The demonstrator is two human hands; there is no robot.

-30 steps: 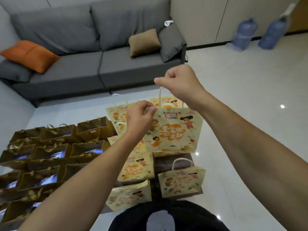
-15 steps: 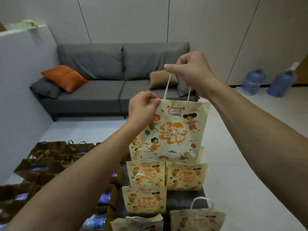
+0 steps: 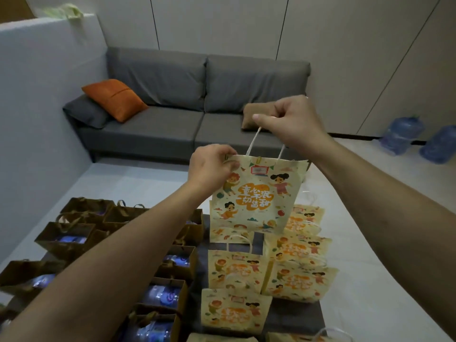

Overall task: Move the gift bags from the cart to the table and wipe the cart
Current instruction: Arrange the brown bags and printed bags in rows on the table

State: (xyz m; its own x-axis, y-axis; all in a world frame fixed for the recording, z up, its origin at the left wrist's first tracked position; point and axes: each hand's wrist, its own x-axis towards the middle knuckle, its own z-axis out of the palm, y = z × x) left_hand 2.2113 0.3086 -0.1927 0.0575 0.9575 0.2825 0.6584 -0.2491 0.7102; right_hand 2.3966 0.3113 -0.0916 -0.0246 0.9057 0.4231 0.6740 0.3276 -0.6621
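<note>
A cream gift bag (image 3: 256,193) with cartoon children and orange lettering hangs in the air in front of me. My right hand (image 3: 291,119) grips its white cord handles from above. My left hand (image 3: 212,166) pinches the bag's upper left rim. Below it, several more cream cartoon bags (image 3: 237,270) stand in rows on a dark grey surface (image 3: 293,317). To their left stand several brown paper bags (image 3: 66,235) holding blue-wrapped items.
A grey sofa (image 3: 172,124) with an orange cushion (image 3: 114,98) and a tan cushion (image 3: 249,117) stands ahead. A pale partition wall (image 3: 37,95) runs along the left. Two blue water jugs (image 3: 402,135) sit on the light floor at the right.
The view has tilted up and then steadied. The held bag rose off the rows below and now hangs slightly lower right in view, both hands keeping their hold.
</note>
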